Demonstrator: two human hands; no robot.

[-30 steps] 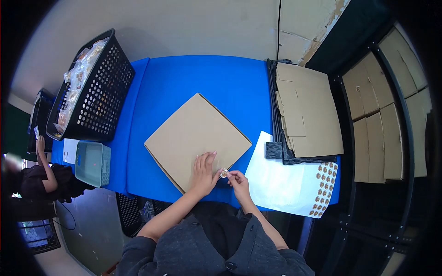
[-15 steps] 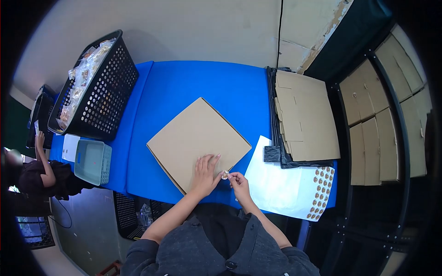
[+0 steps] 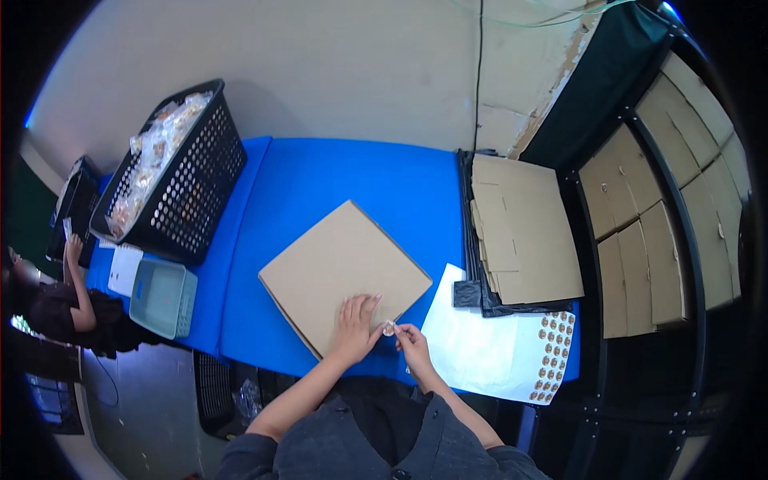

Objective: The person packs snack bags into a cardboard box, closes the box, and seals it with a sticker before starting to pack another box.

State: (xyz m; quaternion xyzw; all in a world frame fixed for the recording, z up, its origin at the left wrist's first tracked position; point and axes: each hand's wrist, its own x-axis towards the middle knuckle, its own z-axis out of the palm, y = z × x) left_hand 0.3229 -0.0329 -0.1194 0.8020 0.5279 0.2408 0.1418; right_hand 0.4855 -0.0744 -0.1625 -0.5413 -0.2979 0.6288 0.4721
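A closed brown cardboard box (image 3: 344,264) lies at an angle on the blue table. My left hand (image 3: 357,328) rests on its top near the front corner, fingers spread, with the thumb touching a small round sticker (image 3: 389,329). The sticker's edge is pinched between the thumb and finger of my right hand (image 3: 411,346), right at the box's front right edge. Beside that hand is a white sticker sheet (image 3: 472,344); several matching round brown stickers (image 3: 554,352) remain along its right side.
Flattened cardboard (image 3: 528,232) is stacked on black plastic at the right. A black basket (image 3: 192,176) of bagged items and a grey-green tray (image 3: 188,300) stand on the left. Shelves with boxes (image 3: 628,184) line the right; another person (image 3: 80,308) is at far left.
The camera view has tilted upward, so the table and box appear lower. My hands stay at the same box edge with the sticker between them.
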